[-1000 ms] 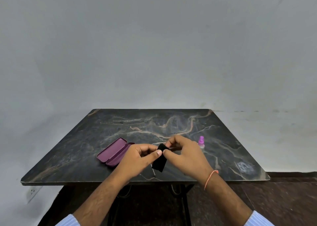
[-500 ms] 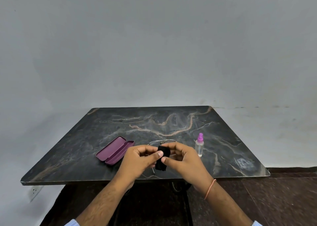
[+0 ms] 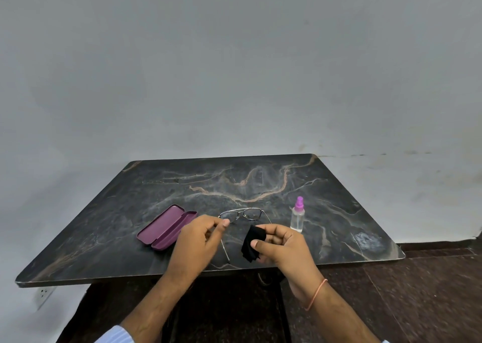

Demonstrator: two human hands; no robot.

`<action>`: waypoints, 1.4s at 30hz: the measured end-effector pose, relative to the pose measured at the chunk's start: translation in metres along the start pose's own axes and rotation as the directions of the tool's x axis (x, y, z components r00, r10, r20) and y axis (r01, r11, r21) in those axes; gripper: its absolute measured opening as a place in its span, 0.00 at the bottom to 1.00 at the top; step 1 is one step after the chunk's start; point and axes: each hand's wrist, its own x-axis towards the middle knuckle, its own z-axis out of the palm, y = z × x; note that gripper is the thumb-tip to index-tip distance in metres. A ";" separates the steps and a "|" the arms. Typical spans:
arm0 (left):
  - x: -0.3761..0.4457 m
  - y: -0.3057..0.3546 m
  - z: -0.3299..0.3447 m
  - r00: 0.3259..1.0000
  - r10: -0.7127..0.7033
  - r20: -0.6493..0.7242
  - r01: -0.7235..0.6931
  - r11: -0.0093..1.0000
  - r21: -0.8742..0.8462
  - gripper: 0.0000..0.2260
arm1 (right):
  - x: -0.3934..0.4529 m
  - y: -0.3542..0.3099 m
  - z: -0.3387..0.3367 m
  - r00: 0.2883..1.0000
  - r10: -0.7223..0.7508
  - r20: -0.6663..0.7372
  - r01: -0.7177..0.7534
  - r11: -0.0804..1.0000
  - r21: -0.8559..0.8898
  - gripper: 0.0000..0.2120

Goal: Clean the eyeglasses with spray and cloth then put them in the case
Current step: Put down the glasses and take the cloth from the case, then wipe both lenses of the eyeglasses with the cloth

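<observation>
Step in hand, as judged: wiping phase of the clean, between strokes; casing not yet begun. Eyeglasses (image 3: pixel 241 214) are open, lenses facing away, temples running back toward the person. Left hand (image 3: pixel 198 241) is at the frame's left corner; its thumb and forefinger tips (image 3: pixel 224 222) are pressed together just at the hinge end, apparently pinching the frame there, though the contact itself is too fine to confirm. One temple arm shows below that hand, angled down toward the near edge of the desk (image 3: pixel 260 181). Whether the frame rests on the desk or is lifted slightly, I cannot tell. Right hand (image 3: pixel 283 248) holds the black cloth (image 3: pixel 251 243), thumb curled over it and pressing it against the other fingers; the cloth hangs in loose folds, just beside the right lens but apart from it. Spray bottle (image 3: pixel 297 215) stands upright, right of the glasses, untouched. Purple case (image 3: pixel 167 227) lies open to the left, both halves empty, near the left hand. Next move, judged: bring the cloth onto a lens, steady the frame with the left pinch, rub lightly; then fold the temples before casing.
</observation>
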 end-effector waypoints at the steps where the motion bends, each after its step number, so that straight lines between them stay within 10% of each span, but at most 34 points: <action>1: 0.006 -0.010 -0.002 0.995 0.096 -0.005 -0.094 0.988 0.126 0.06 | 0.000 0.000 -0.003 1.000 0.002 -0.008 -0.002 1.000 0.012 0.14; 8: 0.042 -0.049 -0.007 0.943 0.253 0.218 -0.323 0.856 0.403 0.17 | -0.002 0.002 -0.024 0.999 -0.028 -0.046 0.029 0.999 0.019 0.13; 19: 0.059 -0.056 0.011 0.901 0.403 0.161 -0.434 0.839 0.327 0.04 | -0.011 0.001 -0.037 0.995 -0.052 -0.082 0.053 0.999 0.010 0.13; 30: 0.066 -0.047 0.015 0.995 0.080 -0.067 -0.068 0.985 0.161 0.05 | -0.011 0.031 -0.016 0.999 0.041 -0.003 -0.042 0.994 -0.104 0.13; 42: 0.071 -0.046 -0.008 0.952 -0.166 -0.258 0.166 0.986 -0.024 0.02 | 0.023 0.035 -0.013 0.996 0.060 -0.070 -0.082 0.925 -0.371 0.09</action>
